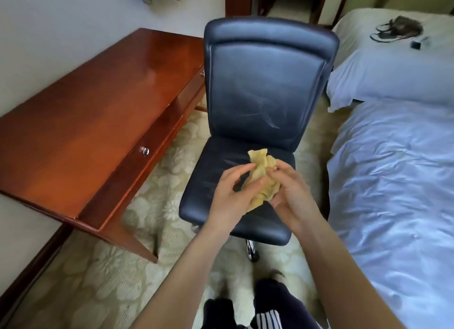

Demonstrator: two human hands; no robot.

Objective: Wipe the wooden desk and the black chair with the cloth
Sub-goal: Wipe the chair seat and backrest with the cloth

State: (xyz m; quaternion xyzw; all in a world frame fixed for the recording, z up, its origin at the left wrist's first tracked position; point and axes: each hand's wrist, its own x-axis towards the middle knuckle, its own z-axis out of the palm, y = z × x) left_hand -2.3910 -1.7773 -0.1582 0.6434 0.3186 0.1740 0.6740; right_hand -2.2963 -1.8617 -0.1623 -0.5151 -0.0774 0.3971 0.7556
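Note:
A crumpled yellow cloth (262, 173) is held above the seat of the black chair (265, 82), which stands in the middle facing me. My left hand (231, 193) pinches the cloth's left side with thumb and fingers. My right hand (292, 188) curls round the cloth from the right. Faint wipe streaks show on the chair's backrest. The glossy wooden desk (93, 122) stands to the left of the chair, against the white wall, with nothing on its top.
A bed with white sheets (398, 181) runs along the right side, close to the chair. A dark bag (398, 28) and a small black item lie on the far pillow area. Patterned beige carpet (103, 279) covers the floor. My legs show at the bottom.

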